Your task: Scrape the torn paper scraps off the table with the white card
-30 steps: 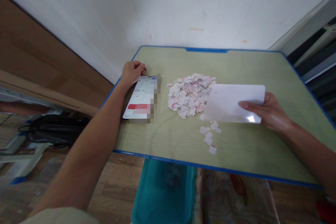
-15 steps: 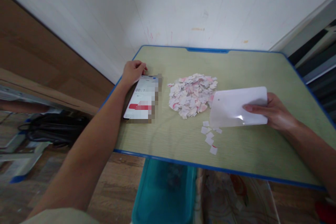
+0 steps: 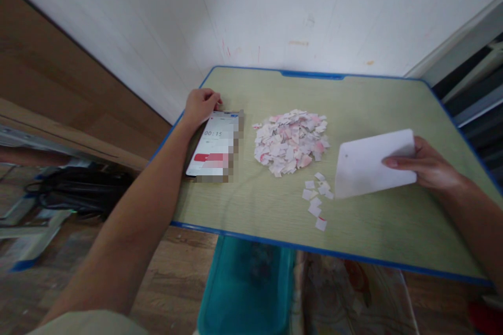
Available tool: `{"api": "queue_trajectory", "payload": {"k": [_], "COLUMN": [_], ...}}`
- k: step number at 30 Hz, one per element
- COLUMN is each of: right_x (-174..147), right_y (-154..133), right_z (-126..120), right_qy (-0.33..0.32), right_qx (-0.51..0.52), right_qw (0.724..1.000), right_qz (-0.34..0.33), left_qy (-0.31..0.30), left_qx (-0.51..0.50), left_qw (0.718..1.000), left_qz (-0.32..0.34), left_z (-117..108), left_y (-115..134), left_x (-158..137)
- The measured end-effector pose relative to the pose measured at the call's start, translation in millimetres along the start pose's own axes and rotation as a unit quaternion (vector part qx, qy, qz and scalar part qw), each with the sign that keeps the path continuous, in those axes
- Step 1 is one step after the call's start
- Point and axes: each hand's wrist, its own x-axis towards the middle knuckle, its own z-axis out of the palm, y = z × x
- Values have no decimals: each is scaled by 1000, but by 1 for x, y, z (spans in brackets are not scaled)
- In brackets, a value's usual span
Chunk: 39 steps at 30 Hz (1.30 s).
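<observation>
My right hand [image 3: 430, 165] grips a white plastic dough scraper [image 3: 377, 165], thumb on top and fingers underneath. The scraper has rounded corners and a small hole, and is held over the right part of the table. Left of it is a heap of small white and pinkish paper scraps [image 3: 288, 141], with several loose scraps [image 3: 314, 209] between heap and front edge. My left hand [image 3: 201, 104] rests at the table's left side with its fingers curled closed, beside the top of a phone [image 3: 212, 146] whose screen reads 00:15. Its fingertips are partly hidden.
The pale green table [image 3: 251, 209] has a blue rim and stands against a white wall [image 3: 275, 15]. Below its front edge are a teal bin [image 3: 243, 288] and a patterned bag [image 3: 353, 293]. A brown board [image 3: 70, 68], a black bag [image 3: 82, 193] and a metal ladder part lie left.
My right hand has drawn the scraper rightward, away from the heap. A few more loose scraps now show where it was. My left hand stays beside the phone.
</observation>
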Motion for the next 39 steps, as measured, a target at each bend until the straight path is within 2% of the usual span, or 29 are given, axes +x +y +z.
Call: {"api": "queue_trajectory", "payload": {"k": [5,7,9,13,17,21,26,30,32,35,39], "right_x": [1,2,2,0,0,1,1,1,2,2,2], "right_y": [3,5,6,3,2,2,2,2,3,4,5], "right_z": [-1,-2,-1,0,1,0,2,1,-1,-1,-1], "right_qy": [-32,-21,2,-39,-1,-18,13,-17,-9,6,-13], "right_qx": [-27,-15,-2,-23,-13,-25,1,-14,-8,-12,-17], "right_qw": [999,1000,1000,999,1000,999,1000,1000,1000,1000,1000], "right_qz": [10,0,-14,12,-7,7,-8,1,-6,-10,4], "left_qy": [4,23,16,30,25,28,22,1,-1,4,11], "left_qx": [-7,-20,-17,-26,-15,-32,-30,-37,-43,-47,-39], "left_qw": [1000,999,1000,999,999,998,999,999,999,999,999], "left_qz": [4,9,7,32,25,40,25,16,12,16,21], "left_z": [0,3,5,7,6,6,4,0,0,1,3], "left_y": [0,-6,-12,-18,-17,-17,-11,-3,-2,-5,-10], "left_x": [-1,3,6,9,8,8,6,0,-1,0,4]}}
